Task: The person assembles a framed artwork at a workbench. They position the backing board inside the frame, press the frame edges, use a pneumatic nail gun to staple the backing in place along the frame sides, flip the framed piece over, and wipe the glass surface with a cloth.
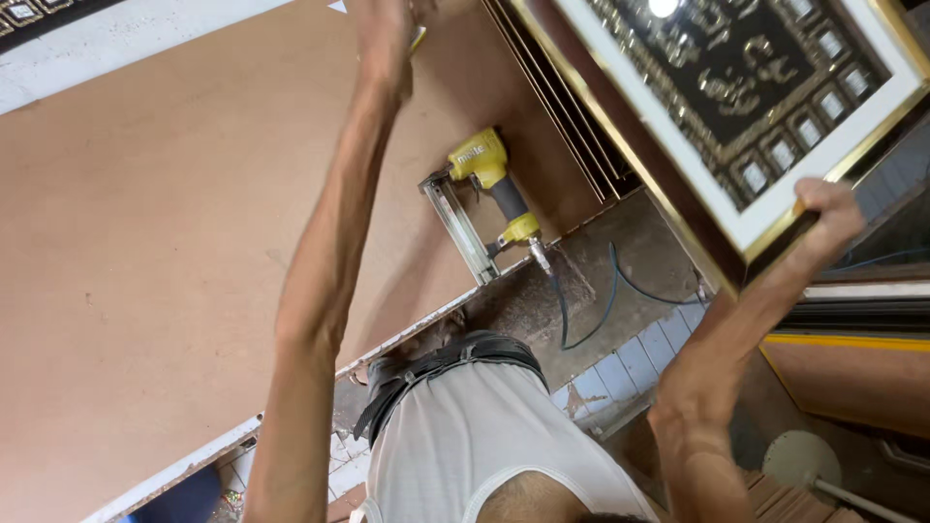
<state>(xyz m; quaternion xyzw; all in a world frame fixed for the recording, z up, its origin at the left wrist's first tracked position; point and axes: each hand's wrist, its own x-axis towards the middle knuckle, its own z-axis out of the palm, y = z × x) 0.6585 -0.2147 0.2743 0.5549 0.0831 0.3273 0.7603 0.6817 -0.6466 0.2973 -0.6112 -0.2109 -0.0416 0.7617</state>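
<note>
My right hand point(823, 208) has a tight grip on the corner of the big gold picture frame point(746, 107) to keep it up off the brown surface point(145, 242), while my left hand point(383, 39) reaches far, its grip hidden, past the yellow nail gun point(484, 189).

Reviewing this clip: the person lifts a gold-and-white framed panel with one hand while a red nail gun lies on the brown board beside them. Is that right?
Not quite. The head view shows the nail gun is yellow, not red. The rest holds: it lies on the brown board, and the right hand grips the corner of the gold-and-white framed panel. The left hand reaches up at the frame's top edge.
</note>
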